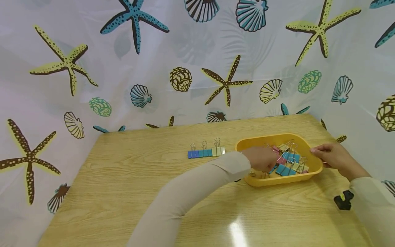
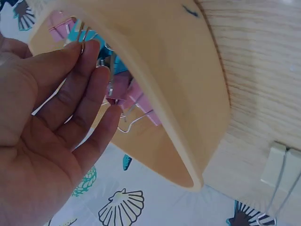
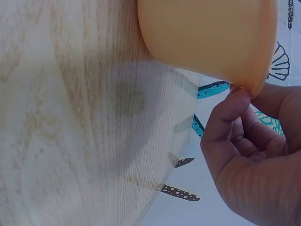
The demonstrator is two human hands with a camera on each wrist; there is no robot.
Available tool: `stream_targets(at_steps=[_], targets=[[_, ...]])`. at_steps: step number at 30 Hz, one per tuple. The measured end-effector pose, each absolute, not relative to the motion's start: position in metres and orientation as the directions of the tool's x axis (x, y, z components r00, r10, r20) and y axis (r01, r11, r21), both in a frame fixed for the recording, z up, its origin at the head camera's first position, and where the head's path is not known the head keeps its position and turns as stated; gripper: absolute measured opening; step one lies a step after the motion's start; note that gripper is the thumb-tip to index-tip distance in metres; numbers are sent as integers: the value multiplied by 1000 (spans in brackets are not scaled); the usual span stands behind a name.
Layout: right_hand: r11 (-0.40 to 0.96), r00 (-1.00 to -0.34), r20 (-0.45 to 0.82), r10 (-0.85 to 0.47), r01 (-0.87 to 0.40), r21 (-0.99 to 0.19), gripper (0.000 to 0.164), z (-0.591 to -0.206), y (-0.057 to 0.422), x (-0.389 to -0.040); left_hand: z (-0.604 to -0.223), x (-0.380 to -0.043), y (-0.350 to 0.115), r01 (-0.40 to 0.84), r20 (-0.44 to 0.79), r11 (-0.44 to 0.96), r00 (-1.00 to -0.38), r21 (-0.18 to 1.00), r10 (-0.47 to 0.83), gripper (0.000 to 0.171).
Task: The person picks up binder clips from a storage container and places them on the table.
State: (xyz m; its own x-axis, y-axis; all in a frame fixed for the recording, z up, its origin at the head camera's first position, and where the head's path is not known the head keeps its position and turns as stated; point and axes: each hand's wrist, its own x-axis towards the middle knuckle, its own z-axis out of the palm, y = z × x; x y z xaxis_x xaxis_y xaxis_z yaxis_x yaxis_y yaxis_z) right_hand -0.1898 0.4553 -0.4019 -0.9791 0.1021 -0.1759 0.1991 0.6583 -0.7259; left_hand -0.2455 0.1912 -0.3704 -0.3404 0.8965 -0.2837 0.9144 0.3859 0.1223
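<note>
A yellow plastic basket [image 1: 284,179] holds a jumble of blue, pink and pale yellow binder clips [image 1: 291,157]. My left hand [image 1: 263,158] reaches in over the basket's left side. In the left wrist view, its thumb and forefinger pinch the wire handle of a binder clip [image 2: 83,38], whose body is partly hidden behind the fingers. Other fingertips hang close to pink clips [image 2: 146,104]. At the basket's right end, my right hand [image 1: 336,158] grips the rim [image 3: 256,89] between thumb and fingers.
Left of the basket, binder clips stand in a row with handles up: dark blue [image 1: 193,154], lighter blue [image 1: 205,153] and pale yellow [image 1: 218,151]. A small black object [image 1: 344,200] shows beside the right sleeve. A shell-patterned curtain [image 1: 185,44] surrounds the wooden table [image 1: 129,171].
</note>
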Motion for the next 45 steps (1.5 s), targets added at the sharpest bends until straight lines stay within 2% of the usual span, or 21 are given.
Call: stream_targets(at_steps=[6,10,16,22,33,45], targets=[[661,-982,-171,85,184,-728,60,-400,455,-189,-356,-244,179,901,-168,352,-317,254,933,42],[666,-981,-172,87,185,-723,60,-399,455,-189,-347,-244,171,892,-93,371,-359,260,929,38],[661,-981,-179,81,187,-727,58,-402,454,-191,-342,-249,151,861,-10,448,-459,240,888,29],[660,-980,-178,85,189,-727,59,-402,453,-191,-339,-259,122,827,19,485,-510,285,860,15],[663,-981,-179,79,185,-725,59,-398,451,-190,-342,-278,64,773,81,532,-589,345,804,16],[653,-981,-175,89,190,-733,58,-399,450,-188,-354,-293,2,672,77,639,-709,374,701,13]])
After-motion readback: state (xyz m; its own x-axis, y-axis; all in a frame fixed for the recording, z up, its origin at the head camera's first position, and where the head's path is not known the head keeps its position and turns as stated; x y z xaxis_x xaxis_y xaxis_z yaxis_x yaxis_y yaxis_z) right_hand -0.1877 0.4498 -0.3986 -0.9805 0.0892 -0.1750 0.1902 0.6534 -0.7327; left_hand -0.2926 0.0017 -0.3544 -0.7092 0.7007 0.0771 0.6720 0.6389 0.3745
